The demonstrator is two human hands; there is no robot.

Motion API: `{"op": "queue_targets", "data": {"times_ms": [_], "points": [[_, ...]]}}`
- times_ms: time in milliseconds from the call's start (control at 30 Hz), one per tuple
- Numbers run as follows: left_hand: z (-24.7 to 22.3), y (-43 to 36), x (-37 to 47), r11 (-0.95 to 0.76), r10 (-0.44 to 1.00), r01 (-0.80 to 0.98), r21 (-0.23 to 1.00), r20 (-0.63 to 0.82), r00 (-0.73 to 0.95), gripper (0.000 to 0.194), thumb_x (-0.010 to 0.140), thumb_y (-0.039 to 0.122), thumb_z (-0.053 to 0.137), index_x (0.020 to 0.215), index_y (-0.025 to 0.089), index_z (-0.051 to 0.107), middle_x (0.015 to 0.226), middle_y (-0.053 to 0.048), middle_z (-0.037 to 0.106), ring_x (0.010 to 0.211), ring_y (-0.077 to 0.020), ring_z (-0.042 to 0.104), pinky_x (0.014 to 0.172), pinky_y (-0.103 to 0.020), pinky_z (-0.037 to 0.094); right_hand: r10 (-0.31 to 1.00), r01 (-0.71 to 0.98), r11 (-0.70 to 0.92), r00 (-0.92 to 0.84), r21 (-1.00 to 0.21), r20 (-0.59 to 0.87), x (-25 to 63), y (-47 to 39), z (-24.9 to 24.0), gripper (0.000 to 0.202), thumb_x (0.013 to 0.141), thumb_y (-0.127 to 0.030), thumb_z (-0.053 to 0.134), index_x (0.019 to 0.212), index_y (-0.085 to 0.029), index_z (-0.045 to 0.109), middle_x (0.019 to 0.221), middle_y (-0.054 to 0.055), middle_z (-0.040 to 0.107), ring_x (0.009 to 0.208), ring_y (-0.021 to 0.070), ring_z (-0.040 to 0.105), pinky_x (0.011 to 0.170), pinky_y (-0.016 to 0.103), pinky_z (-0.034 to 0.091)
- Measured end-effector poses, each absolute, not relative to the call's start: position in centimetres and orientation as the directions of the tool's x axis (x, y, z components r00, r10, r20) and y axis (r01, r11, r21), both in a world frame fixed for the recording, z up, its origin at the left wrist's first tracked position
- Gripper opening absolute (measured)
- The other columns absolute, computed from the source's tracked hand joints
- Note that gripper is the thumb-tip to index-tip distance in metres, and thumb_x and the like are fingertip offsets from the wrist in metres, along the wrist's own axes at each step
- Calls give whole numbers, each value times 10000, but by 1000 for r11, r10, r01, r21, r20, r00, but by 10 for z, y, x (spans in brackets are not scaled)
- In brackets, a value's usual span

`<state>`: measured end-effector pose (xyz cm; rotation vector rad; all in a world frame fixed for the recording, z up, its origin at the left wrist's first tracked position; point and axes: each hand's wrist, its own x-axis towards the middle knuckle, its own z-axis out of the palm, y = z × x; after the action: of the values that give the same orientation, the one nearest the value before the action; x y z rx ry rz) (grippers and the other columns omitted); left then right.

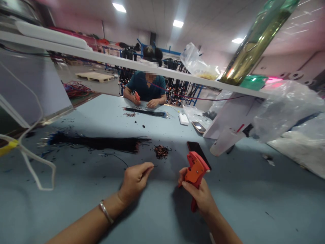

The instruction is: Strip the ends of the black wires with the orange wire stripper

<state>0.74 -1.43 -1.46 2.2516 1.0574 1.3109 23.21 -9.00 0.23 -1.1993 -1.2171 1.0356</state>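
Observation:
Low over the blue-grey table (pixel 157 210), my left hand (pixel 135 179) pinches a thin black wire (pixel 117 156); a short end pokes out past the fingertips and the rest trails left. My right hand (pixel 199 193) is wrapped around a red and orange wire stripper (pixel 196 169), its head pointing up. The tool and the wire end are apart. Beyond my left hand lies a thick bundle of black wires (pixel 101 142) with blue and whitish ends at the left. Between the hands, farther back, sits a small pile of cut insulation bits (pixel 161 152).
A dark phone (pixel 199 154) lies behind the stripper, near a plastic cup (pixel 225 140). Opposite, a co-worker (pixel 146 84) holds a red tool beside another wire bundle (pixel 147 112). A white shelf bar (pixel 114 62) crosses above. A white cable (pixel 38 169) loops at left; plastic bags (pixel 291 108) stand right.

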Motion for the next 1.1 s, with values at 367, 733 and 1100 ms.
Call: {"op": "queue_targets", "data": {"times_ms": [367, 733, 1100], "points": [[-8, -23, 7, -770, 613, 500, 396, 676, 409, 94, 884, 178, 537, 855, 175, 627, 640, 2, 673, 533, -113, 595, 564, -216, 416, 988, 41, 138, 63, -990, 140, 233, -89, 1, 266, 778, -310, 635, 1019, -213, 578, 828, 27, 572, 769, 196, 546, 734, 324, 439], [-4, -25, 10, -720, 678, 529, 449, 617, 400, 304, 863, 223, 520, 562, 184, 508, 445, 63, 438, 407, -71, 382, 461, -211, 297, 984, 52, 92, 149, -994, 99, 233, -89, 1, 280, 734, -296, 647, 995, -202, 612, 903, 45, 605, 847, 214, 559, 756, 315, 447], [-1, -24, 11, -786, 583, 492, 374, 714, 387, 342, 779, 127, 522, 465, 187, 397, 417, 77, 342, 400, -69, 298, 455, -236, 244, 994, 27, 83, 73, -996, 85, 234, -88, 3, 270, 740, -326, 659, 965, -187, 604, 837, 39, 592, 776, 196, 550, 726, 317, 449]]}}
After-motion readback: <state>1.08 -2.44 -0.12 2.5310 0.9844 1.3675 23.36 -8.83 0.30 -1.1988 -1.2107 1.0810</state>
